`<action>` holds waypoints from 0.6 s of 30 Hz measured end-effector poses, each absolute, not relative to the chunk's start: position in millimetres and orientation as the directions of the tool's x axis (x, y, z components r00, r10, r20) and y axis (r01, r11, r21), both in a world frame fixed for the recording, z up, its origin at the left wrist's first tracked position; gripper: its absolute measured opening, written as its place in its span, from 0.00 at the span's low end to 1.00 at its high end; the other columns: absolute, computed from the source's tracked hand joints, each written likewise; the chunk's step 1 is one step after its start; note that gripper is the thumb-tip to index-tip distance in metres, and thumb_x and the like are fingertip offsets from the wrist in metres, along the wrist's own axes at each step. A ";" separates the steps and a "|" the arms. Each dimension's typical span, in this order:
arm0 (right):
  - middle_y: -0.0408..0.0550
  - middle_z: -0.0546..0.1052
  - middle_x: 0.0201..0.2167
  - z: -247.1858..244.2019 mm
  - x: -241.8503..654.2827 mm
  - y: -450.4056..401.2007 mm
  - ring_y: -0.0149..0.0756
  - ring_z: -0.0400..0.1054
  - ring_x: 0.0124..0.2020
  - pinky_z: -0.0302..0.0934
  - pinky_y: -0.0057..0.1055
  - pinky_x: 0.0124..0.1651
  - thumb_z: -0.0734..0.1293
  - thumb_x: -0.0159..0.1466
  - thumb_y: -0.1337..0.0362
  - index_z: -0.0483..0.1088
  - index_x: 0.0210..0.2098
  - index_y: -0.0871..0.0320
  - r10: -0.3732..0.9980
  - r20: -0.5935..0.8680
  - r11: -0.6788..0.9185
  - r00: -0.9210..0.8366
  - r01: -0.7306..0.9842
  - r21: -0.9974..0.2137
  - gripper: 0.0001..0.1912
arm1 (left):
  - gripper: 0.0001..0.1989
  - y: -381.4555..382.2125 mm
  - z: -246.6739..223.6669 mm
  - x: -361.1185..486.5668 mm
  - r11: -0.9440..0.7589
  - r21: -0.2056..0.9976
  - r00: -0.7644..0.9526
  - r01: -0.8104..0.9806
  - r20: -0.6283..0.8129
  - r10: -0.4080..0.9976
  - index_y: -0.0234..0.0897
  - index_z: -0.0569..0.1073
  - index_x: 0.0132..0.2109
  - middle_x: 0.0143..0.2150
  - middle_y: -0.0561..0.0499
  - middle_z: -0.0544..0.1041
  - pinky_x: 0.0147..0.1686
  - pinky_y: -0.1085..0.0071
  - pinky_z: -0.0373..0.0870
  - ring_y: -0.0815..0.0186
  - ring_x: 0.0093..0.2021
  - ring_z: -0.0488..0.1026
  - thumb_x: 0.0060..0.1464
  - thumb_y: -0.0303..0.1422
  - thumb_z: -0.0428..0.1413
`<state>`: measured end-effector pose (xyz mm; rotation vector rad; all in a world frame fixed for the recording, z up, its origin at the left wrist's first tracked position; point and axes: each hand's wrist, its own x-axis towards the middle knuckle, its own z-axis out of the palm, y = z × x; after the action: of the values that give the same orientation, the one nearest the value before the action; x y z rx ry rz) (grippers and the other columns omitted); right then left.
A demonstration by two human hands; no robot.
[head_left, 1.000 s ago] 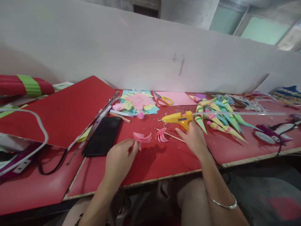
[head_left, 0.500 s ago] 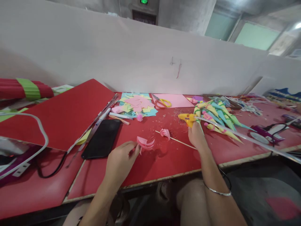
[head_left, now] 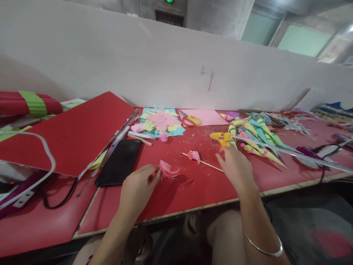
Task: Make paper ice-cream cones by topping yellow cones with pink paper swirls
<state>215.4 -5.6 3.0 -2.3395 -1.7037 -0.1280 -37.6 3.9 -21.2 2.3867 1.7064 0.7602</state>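
a single head-worn camera looks forward and down at the table (head_left: 176, 198) from above.

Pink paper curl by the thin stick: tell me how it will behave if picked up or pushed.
The pink paper curl is probably very light, since it looks like thin paper. Its narrow, curved strips would likely bend or crush under a firm pinch. Its rounded shape, against the thin stick, suggests it may rock if pushed.
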 end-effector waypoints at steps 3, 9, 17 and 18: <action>0.53 0.74 0.33 -5.2 205.8 4.7 0.41 0.68 0.35 0.57 0.31 0.33 0.58 0.61 0.60 0.69 0.36 0.61 0.952 0.210 -0.162 0.224 0.948 -0.275 0.12 | 0.15 4.5 -21.8 -38.1 -0.355 0.364 0.238 0.861 0.329 0.914 0.36 0.72 0.29 0.28 0.50 0.76 0.25 0.75 0.60 0.67 0.26 0.71 0.53 0.35 0.43; 0.51 0.71 0.34 -22.3 189.0 17.3 0.35 0.68 0.35 0.56 0.27 0.35 0.61 0.60 0.58 0.70 0.33 0.59 0.994 0.096 -0.014 0.054 0.928 -0.372 0.12 | 0.15 5.9 -22.6 -36.9 -0.358 0.364 0.247 0.860 0.318 0.916 0.36 0.73 0.31 0.30 0.48 0.77 0.27 0.74 0.61 0.65 0.28 0.72 0.53 0.35 0.43; 0.49 0.70 0.34 -23.0 179.4 18.5 0.36 0.68 0.35 0.55 0.27 0.32 0.60 0.60 0.55 0.69 0.34 0.59 0.991 0.103 -0.048 0.090 0.933 -0.357 0.13 | 0.15 5.3 -22.8 -37.5 -0.343 0.360 0.244 0.868 0.292 0.925 0.36 0.72 0.30 0.29 0.49 0.77 0.26 0.73 0.60 0.65 0.28 0.72 0.53 0.35 0.43; 0.49 0.70 0.35 -23.8 178.9 20.0 0.36 0.68 0.35 0.54 0.27 0.32 0.60 0.60 0.55 0.70 0.34 0.59 0.989 0.106 -0.055 0.100 0.930 -0.363 0.14 | 0.15 5.5 -23.0 -37.1 -0.343 0.359 0.246 0.868 0.290 0.925 0.36 0.72 0.30 0.29 0.49 0.76 0.26 0.73 0.60 0.65 0.28 0.72 0.53 0.35 0.43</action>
<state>178.9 20.0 -23.8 -2.0464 -1.8880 0.2427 -37.1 5.5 -23.0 2.3784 1.7214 0.6930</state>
